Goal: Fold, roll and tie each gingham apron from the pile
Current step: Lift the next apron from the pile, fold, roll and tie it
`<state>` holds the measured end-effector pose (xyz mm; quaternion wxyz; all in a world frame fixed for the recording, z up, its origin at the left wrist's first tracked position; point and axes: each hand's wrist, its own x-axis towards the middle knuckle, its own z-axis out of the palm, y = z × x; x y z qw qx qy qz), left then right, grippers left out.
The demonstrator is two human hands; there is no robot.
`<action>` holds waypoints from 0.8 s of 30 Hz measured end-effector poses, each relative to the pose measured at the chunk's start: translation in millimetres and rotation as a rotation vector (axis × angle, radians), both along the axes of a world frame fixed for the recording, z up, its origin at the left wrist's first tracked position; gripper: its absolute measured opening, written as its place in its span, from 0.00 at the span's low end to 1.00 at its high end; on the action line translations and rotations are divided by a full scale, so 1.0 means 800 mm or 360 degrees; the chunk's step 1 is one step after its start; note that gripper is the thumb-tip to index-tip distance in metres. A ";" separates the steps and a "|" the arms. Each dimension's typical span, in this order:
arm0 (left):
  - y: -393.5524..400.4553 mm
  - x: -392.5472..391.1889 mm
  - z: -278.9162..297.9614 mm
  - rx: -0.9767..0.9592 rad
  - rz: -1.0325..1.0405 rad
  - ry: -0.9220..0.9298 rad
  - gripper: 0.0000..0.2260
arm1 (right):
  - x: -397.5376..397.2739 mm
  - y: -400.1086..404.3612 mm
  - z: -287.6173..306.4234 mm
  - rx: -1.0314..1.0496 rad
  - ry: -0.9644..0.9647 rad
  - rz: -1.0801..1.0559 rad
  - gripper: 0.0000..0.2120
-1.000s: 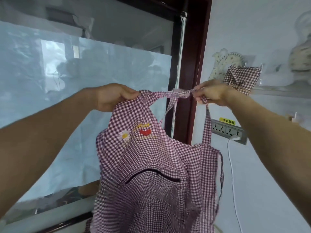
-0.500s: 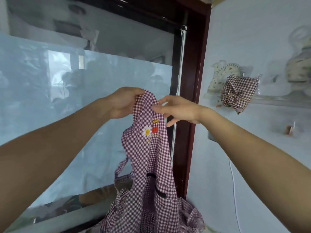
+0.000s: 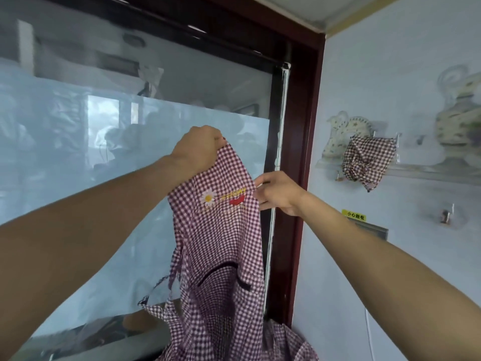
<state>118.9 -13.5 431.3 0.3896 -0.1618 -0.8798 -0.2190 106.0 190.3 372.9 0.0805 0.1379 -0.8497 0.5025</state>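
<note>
Gingham apron (image 3: 221,243) hangs in the air in front of the person, folded lengthwise, bib up, embroidered daisy and red motif facing the camera. Lower part trails out of view at the bottom edge.

Left hand (image 3: 196,149) is fisted around the top corner of the bib and carries the weight. Right hand (image 3: 277,192) pinches the right-hand edge just below, thumb and forefinger on the cloth; the other fingers look loosely extended, though blur makes that uncertain.

Handling, judged: thin, soft, light cloth; drapes and creases freely, no slip or breakage risk. Loose ties dangling at lower left may tangle. Best hold is at the top corners and along the folded edge.

Room: frosted glass panel (image 3: 78,165) behind, dark red frame (image 3: 307,152), pale wall with a shelf (image 3: 429,169) holding a second bunched gingham piece (image 3: 368,160). No table visible.
</note>
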 end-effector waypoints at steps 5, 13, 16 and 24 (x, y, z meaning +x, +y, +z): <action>-0.018 0.000 0.000 0.0754 -0.0699 -0.0542 0.13 | 0.011 0.007 0.017 -0.0729 -0.0320 0.0322 0.13; -0.013 -0.001 -0.007 0.0923 -0.0745 -0.0400 0.16 | 0.016 -0.006 0.016 -0.0217 -0.0009 0.0141 0.08; -0.005 -0.006 -0.011 0.0708 -0.0515 -0.0151 0.17 | 0.023 -0.023 0.007 -0.0214 0.0470 -0.0080 0.16; 0.012 -0.009 -0.020 0.0411 -0.0455 -0.0761 0.11 | 0.022 -0.060 -0.035 0.0366 0.0778 0.0184 0.42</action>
